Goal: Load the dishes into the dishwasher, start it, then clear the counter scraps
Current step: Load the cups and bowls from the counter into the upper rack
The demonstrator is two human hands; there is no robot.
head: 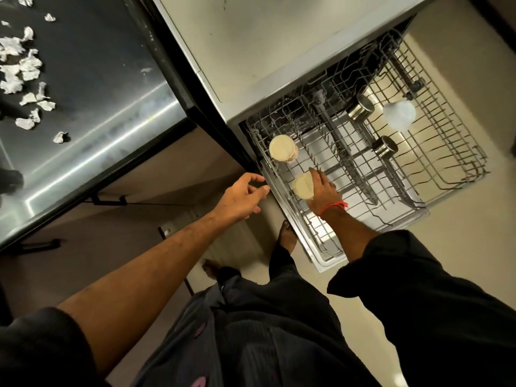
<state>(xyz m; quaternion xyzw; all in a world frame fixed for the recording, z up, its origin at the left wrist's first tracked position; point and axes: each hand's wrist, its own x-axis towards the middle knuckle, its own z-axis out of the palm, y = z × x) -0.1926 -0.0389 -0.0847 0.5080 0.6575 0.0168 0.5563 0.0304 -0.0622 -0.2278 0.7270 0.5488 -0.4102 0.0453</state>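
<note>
The right hand (324,195) holds a cream cup (303,186) upside down at the near left of the pulled-out dishwasher rack (458,174), its fingers (317,174) curled over the far side of the cup and the pale base facing up; the left hand (241,198) hangs just beside the rack's left edge, fingers loosely bent and holding nothing. A second cream cup (282,148) already sits upside down further back in the same row; two steel tumblers (360,107) lie tilted toward the middle of the rack, with a white bowl (399,115) beside them.

The cup looks light and stiff, probably ceramic or hard plastic (which of the two cannot be told from here), so it would chip or crack if dropped onto the wire; its glazed-looking wall is likely slippery, more so if wet. The sound place to take it is round the wall near the base, as now, and it wants lowering until the rim settles between the wires before the fingers let go.

Torn white scraps (21,68) lie scattered on the dark table (92,79) to the left, not yet cleared.
</note>
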